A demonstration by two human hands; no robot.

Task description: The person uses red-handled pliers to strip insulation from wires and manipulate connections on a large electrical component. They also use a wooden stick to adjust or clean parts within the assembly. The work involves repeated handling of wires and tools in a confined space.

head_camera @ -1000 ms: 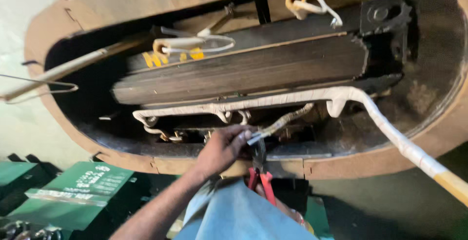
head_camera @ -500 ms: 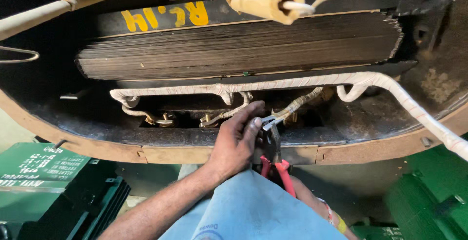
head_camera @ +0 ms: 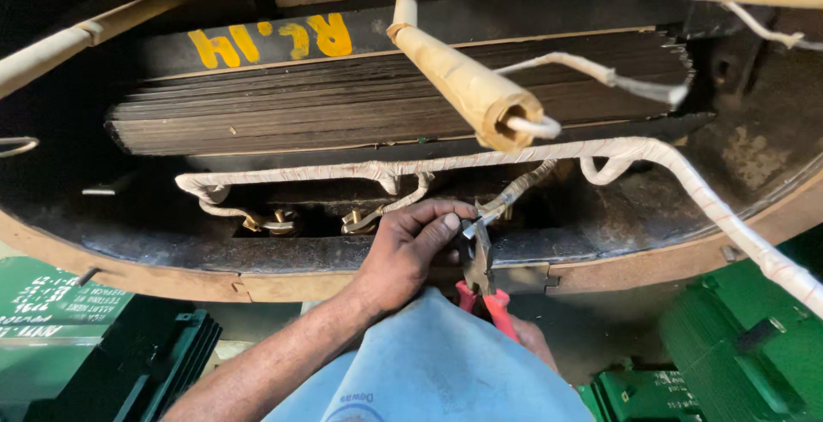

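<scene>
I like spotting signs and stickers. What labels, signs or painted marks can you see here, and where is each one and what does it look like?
Painted marking: on the dark bar above the stacked metal plates, upper left; chunky yellow hand-painted characters.
Green panel: lower left corner, below the wooden rim; flat and green with rows of small white print.
Printed mark: bottom centre, on the pale blue cloth; small dark print, partly cut off.
No screens or packages show.

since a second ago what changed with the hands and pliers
The left hand stays pinching the wrapped lead and the pliers stay clamped on its tip; only the view moved closer and lower. The right hand remains mostly hidden on the red handles.
</scene>
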